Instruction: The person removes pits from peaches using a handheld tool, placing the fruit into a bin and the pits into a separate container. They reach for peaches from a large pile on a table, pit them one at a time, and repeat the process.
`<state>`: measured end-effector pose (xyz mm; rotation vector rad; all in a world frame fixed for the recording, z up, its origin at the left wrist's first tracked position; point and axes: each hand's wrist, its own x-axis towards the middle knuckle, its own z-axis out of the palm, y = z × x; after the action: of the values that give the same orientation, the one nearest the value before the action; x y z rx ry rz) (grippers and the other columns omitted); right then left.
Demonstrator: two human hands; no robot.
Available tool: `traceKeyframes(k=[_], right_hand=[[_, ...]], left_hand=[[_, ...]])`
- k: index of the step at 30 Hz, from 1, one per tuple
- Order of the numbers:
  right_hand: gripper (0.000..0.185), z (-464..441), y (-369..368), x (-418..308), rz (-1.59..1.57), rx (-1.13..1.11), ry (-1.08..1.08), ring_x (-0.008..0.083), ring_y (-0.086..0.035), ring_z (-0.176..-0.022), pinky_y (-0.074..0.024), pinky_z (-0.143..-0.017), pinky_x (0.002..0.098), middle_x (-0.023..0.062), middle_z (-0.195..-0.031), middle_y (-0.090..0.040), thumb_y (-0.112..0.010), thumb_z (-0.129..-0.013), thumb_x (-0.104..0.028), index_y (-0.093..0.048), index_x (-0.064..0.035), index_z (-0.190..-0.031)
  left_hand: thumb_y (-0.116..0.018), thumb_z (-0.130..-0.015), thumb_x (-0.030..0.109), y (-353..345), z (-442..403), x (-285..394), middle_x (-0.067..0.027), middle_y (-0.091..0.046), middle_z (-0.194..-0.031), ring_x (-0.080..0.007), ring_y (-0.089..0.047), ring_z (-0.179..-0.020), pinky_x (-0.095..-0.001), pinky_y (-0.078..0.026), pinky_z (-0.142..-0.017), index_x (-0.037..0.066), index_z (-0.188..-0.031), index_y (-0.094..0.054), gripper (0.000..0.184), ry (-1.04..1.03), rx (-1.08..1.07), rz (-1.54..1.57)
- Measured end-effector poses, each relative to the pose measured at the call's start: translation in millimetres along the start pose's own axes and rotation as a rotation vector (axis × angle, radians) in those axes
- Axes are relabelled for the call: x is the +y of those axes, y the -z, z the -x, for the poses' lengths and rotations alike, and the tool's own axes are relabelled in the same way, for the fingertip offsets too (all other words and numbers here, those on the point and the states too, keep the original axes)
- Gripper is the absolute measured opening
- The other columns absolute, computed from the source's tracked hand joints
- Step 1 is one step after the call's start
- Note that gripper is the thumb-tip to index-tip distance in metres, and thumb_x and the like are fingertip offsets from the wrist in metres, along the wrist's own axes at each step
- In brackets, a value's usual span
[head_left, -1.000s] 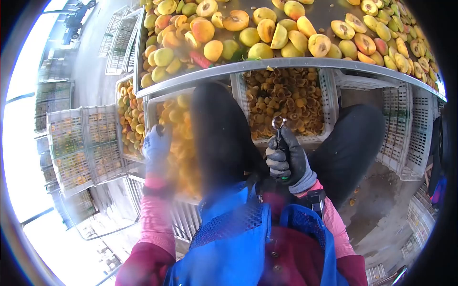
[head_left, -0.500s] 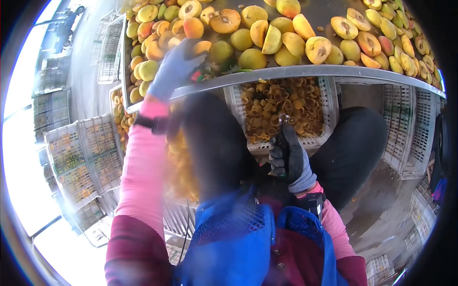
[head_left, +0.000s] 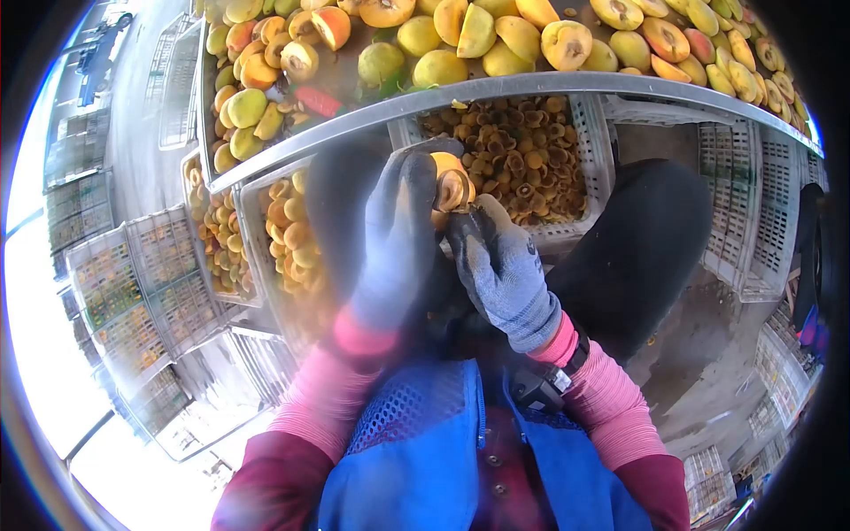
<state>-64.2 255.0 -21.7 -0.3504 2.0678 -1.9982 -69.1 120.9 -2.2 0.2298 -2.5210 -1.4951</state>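
Note:
My left hand (head_left: pixel 396 221), in a grey glove, is closed around a yellow peach half (head_left: pixel 450 181) above the crate's near left corner. The cut face with its brown pit is turned towards my right hand (head_left: pixel 506 279). That gloved hand is closed on a black-handled pitting tool (head_left: pixel 467 202); its metal tip is at the fruit's cut face, and most of the handle is hidden by my fingers. Beneath and behind, a white crate (head_left: pixel 595 150) holds many brownish pit pieces. Peach halves (head_left: pixel 567 44) lie spread over the metal-edged table (head_left: pixel 496 87) in front of me.
A red-handled item (head_left: pixel 317 101) lies on the table near its edge. To my left, a crate of yellow fruit (head_left: pixel 290 234) stands below the table. Stacked crates (head_left: pixel 146 283) are at far left; more empty crates (head_left: pixel 748 208) stand at right. My knees flank the pit crate.
My left hand has come back from the table's fruit pile to my right hand, now with a peach half in it. The right hand with the tool has risen and moved left.

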Motion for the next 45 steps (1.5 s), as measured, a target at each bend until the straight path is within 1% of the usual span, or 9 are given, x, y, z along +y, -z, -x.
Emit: traceKeyframes(k=[14, 20, 29, 32, 34, 35, 38, 43, 45], right_hand=[[0.022, 21.6, 14.6, -13.0, 0.222, -0.082, 0.025, 0.0389, -0.058, -0.069, -0.045, -0.061, 0.0431, 0.0204, -0.077, -0.059, -0.057, -0.086, -0.019, -0.051, -0.0011, -0.098], [0.029, 27.4, 26.1, -27.9, -0.809, -0.334, -0.864, 0.015, -0.049, -0.05, -0.0384, -0.042, 0.0276, 0.0009, -0.068, -0.052, -0.054, -0.091, -0.036, -0.054, -0.0066, -0.091], [0.046, 37.3, 18.9, -1.2, -1.994, -0.767, -1.021, 0.0095, -0.037, -0.04, -0.0299, -0.033, 0.0235, -0.0019, -0.057, -0.039, -0.037, -0.093, -0.055, -0.049, -0.0101, -0.09], [0.049, 34.7, 17.9, -7.0, -2.041, -0.808, -0.814, 0.006, -0.035, -0.032, -0.0302, -0.027, 0.0192, -0.0024, -0.049, -0.039, -0.036, -0.094, -0.054, -0.05, -0.0066, -0.094], [0.051, 25.0, 22.9, -4.6, -2.019, -0.763, -0.73, 0.0064, -0.035, -0.033, -0.0295, -0.028, 0.0195, -0.0018, -0.051, -0.038, -0.035, -0.095, -0.054, -0.051, -0.0054, -0.093], [0.051, 29.7, 21.4, 8.4, -2.006, -0.684, -0.839, 0.0065, -0.035, -0.035, -0.029, -0.028, 0.0196, -0.0018, -0.052, -0.038, -0.034, -0.095, -0.053, -0.052, -0.0053, -0.093], [0.052, 39.3, 15.3, 39.0, -1.925, -0.6, -1.019, 0.007, -0.035, -0.039, -0.0265, -0.029, 0.0203, -0.0019, -0.056, -0.037, -0.033, -0.096, -0.051, -0.057, -0.0052, -0.091], [0.049, 23.0, 22.5, 28.9, -1.68, -0.579, -1.044, 0.007, -0.033, -0.038, -0.0252, -0.029, 0.02, -0.0024, -0.055, -0.036, -0.037, -0.095, -0.052, -0.056, -0.0078, -0.089], [0.048, 18.3, 19.1, 30.6, -1.594, -0.509, -1.105, 0.0066, -0.032, -0.038, -0.0248, -0.03, 0.0196, -0.0026, -0.054, -0.036, -0.038, -0.094, -0.053, -0.056, -0.0085, -0.087]], left_hand=[[-0.045, -0.095, 0.019, -7.0, 17.8, 3.4, -0.0101, -0.063, -0.084, -0.0152, -0.059, -0.073, -0.0267, -0.047, -0.068, -0.003, -0.099, -0.061, 0.027, -0.015, 0.006, 0.135], [-0.045, -0.095, 0.021, -5.4, 20.4, 17.8, -0.0104, -0.063, -0.082, -0.0146, -0.058, -0.073, -0.0273, -0.047, -0.069, -0.003, -0.096, -0.061, 0.029, 0.196, -0.084, 0.345], [-0.046, -0.096, 0.027, 0.0, 21.8, 28.3, -0.0054, -0.062, -0.086, -0.011, -0.054, -0.077, -0.0254, -0.044, -0.074, -0.003, -0.099, -0.061, 0.034, 0.317, -0.285, 0.32], [-0.046, -0.095, 0.028, -15.9, 46.1, -4.5, -0.0104, -0.061, -0.085, -0.017, -0.061, -0.076, -0.03, -0.048, -0.067, -0.002, -0.097, -0.059, 0.033, -0.227, 0.068, -0.128], [-0.053, -0.092, 0.027, -1.7, 44.6, -6.7, -0.0094, -0.062, -0.095, -0.0177, -0.061, -0.081, -0.0309, -0.05, -0.071, -0.002, -0.102, -0.057, 0.031, 0.992, 0.218, 0.88], [-0.052, -0.093, 0.027, 11.0, 42.6, -10.2, -0.0095, -0.062, -0.095, -0.0177, -0.061, -0.082, -0.0301, -0.05, -0.072, -0.003, -0.104, -0.057, 0.032, 0.973, 0.304, 0.863], [-0.049, -0.095, 0.026, 97.4, 50.7, -40.5, -0.0097, -0.063, -0.095, -0.0177, -0.062, -0.085, -0.0277, -0.05, -0.077, -0.004, -0.109, -0.057, 0.034, 0.147, 0.357, 0.141], [-0.062, -0.083, 0.038, 183.2, 47.5, -56.0, -0.0126, -0.065, -0.092, -0.0268, -0.061, -0.079, -0.0359, -0.047, -0.075, 0.005, -0.109, -0.06, 0.042, 0.348, -0.055, -1.284], [-0.065, -0.081, 0.036, 169.0, 17.4, -34.9, -0.0121, -0.065, -0.09, -0.0239, -0.063, -0.076, -0.0336, -0.048, -0.073, 0.006, -0.11, -0.061, 0.042, 0.313, 0.096, -0.811]])
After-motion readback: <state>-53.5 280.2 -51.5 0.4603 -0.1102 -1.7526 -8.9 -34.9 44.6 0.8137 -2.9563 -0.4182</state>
